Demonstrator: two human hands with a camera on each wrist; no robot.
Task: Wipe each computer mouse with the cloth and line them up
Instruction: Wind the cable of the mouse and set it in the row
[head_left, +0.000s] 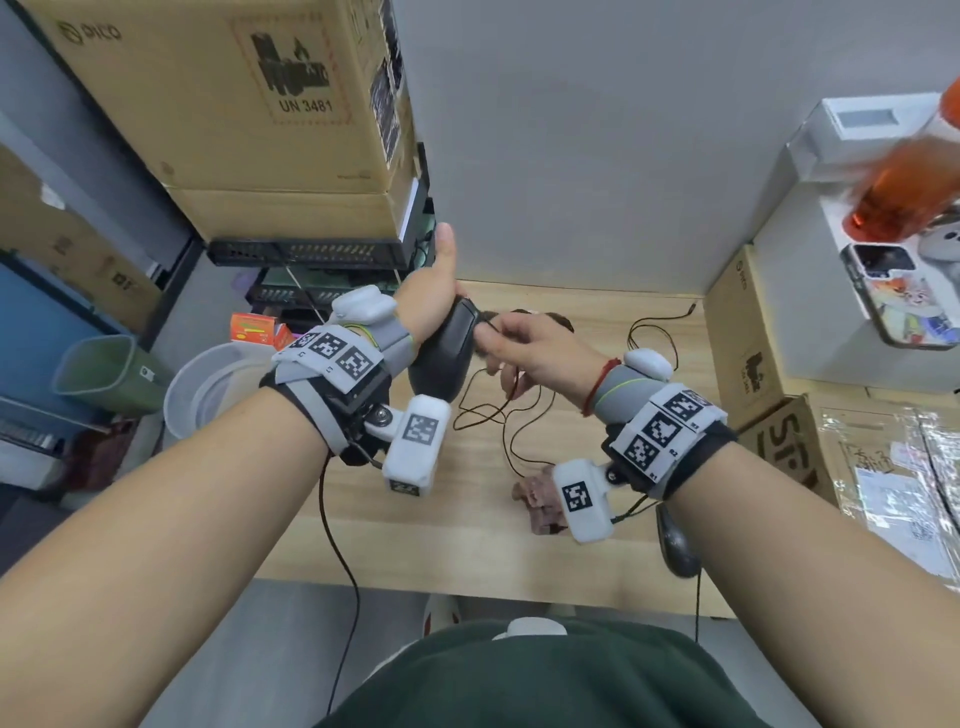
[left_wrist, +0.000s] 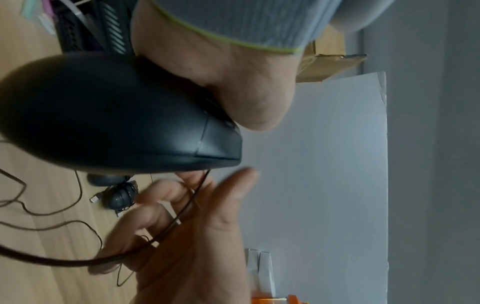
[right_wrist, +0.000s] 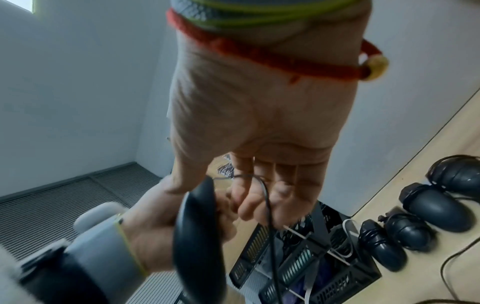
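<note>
The left hand (head_left: 428, 304) holds a black wired plastic computer mouse (head_left: 444, 358) up above the pale wooden desk (head_left: 467, 540), fingers wrapped round its body and thumb sticking up. The right hand (head_left: 530, 353) is at the mouse's front end with its thin dark cable (right_wrist: 267, 203) running across loosely curled fingers (left_wrist: 166, 191); that grip looks light, a pinch or guide on the cord, not a firm clasp.

The crumpled pinkish-brown cloth (head_left: 535, 501) lies on the desk below the right wrist, touched by neither hand. Four other dark mice with cords wrapped round them (right_wrist: 415, 220) sit side by side at the far edge of the desk, and another dark mouse (head_left: 675, 545) lies near the front right edge.

Judging from this, the step in hand is dealing with the cable of the held mouse, probably gathering or winding it, with no wiping going on right now. The next move likely calls for keeping the cord taut enough to coil without tangling in the loose loops on the desk, then setting this mouse beside the row.
</note>
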